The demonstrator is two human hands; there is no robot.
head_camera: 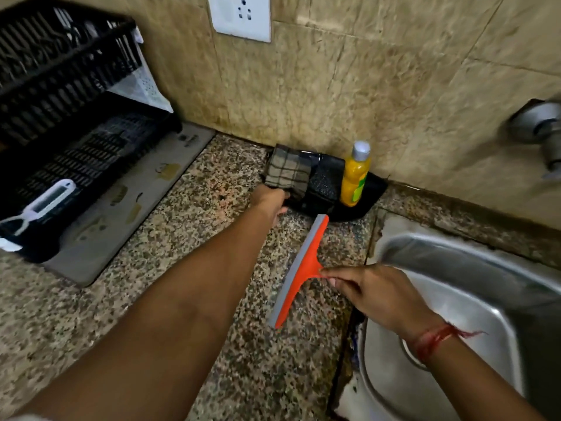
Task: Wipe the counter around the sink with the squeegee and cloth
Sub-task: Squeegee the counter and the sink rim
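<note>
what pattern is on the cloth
A dark check on grey-brown cloth, seen from the head view.

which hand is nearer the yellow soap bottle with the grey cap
Left. The left hand grips the checked cloth just left of the yellow soap bottle. The right hand holds the orange squeegee further down, by the steel sink.

Dim, warm indoor light, src not in view. Tiled wall (pixel 379 86) is the brightest part. Left side goes v dark: black dish rack (pixel 60 86) loses nearly all detail. Soft glare streaks on steel sink (pixel 455 268) wall. Tap (pixel 543 129) at right edge smeared w/ blur; right hand (pixel 373 294) slightly soft too. Granite counter (pixel 182 238) speckle fairly sharp mid-frame. Wide-angle bend: tile lines & counter edge curve toward the corners, arms look stretched. Shadows faint, soft-edged
</note>
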